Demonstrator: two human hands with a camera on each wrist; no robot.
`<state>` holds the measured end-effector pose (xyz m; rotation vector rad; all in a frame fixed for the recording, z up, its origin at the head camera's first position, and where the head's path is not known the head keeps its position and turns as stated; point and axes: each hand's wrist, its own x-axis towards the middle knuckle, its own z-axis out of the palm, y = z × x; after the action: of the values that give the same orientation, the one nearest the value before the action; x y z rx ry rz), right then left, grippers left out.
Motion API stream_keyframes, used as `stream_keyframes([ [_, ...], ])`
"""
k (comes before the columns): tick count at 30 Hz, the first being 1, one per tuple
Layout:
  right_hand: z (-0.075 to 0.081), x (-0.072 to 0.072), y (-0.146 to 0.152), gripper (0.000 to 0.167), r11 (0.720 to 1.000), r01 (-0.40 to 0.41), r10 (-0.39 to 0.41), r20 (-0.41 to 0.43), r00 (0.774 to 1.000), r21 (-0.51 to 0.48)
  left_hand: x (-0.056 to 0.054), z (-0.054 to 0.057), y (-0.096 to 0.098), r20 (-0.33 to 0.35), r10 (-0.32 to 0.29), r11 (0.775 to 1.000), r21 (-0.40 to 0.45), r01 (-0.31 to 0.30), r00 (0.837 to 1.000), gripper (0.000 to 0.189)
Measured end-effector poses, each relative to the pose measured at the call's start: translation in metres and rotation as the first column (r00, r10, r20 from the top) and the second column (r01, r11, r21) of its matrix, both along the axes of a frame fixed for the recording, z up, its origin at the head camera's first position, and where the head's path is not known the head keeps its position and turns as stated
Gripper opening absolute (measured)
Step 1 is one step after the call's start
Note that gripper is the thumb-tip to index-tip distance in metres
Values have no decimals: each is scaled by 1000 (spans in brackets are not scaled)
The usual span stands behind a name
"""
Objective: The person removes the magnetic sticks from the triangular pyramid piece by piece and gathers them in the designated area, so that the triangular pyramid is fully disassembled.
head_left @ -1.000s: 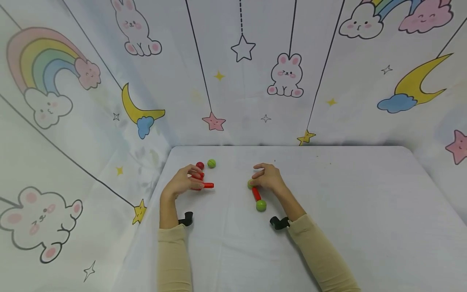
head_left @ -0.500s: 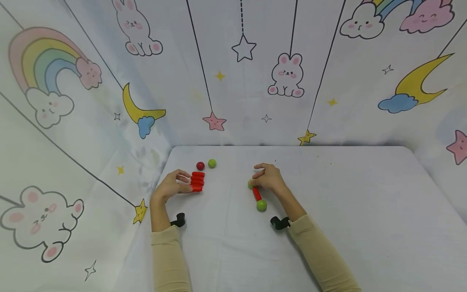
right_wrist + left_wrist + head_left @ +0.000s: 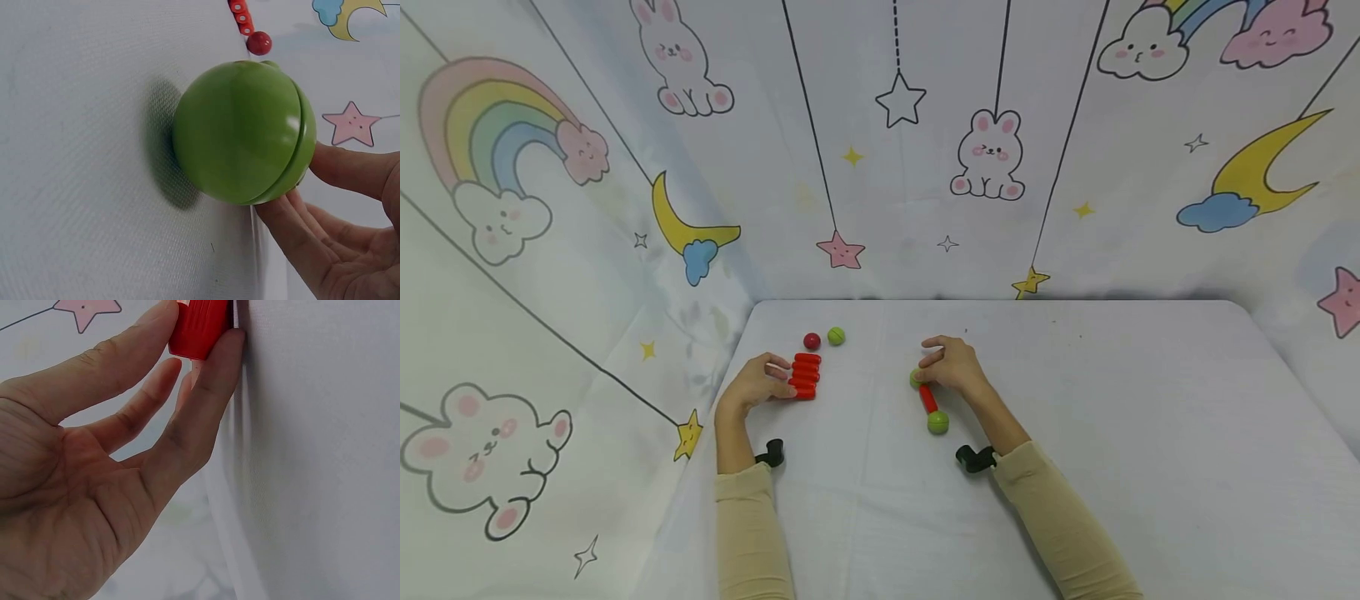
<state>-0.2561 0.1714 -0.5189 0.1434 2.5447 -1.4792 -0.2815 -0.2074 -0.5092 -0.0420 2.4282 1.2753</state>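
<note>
Several short red sticks (image 3: 806,367) lie side by side in a row on the white table. My left hand (image 3: 754,387) is at their left, pinching the left end of the nearest stick (image 3: 805,394) between thumb and finger. In the left wrist view, that red stick (image 3: 199,330) shows ridges. My right hand (image 3: 952,365) pinches a green ball (image 3: 915,378). A red stick (image 3: 928,398) joins that ball to a nearer green ball (image 3: 937,422), like a small dumbbell. In the right wrist view, the nearer green ball (image 3: 240,131) mostly hides the pinched end.
Behind the row of sticks lie a loose red ball (image 3: 812,341) and a loose grooved green ball (image 3: 837,336). A cloth wall (image 3: 917,242) printed with cartoons rises behind the white table (image 3: 1120,417), and another stands at the left.
My left hand has drawn back leftward from over the row. The stick reaching out to the right now lies among the others, its near end stick slightly closer to me. My right hand stays put.
</note>
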Motion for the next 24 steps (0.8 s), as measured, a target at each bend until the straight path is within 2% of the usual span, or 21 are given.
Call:
stream_keyframes([
  [16,-1,2,2,63,1000,1,0,9,1000,-22,-1,0,1,1,45,997,-62,-45,999,53],
  [19,-4,2,1,62,1000,-16,16,18,1000,-24,0,3,3,-22,61,994,-86,-63,998,52],
  [24,-4,5,0,63,997,-65,65,-14,998,49,1,10,12,-123,99,988,-105,-112,987,50],
])
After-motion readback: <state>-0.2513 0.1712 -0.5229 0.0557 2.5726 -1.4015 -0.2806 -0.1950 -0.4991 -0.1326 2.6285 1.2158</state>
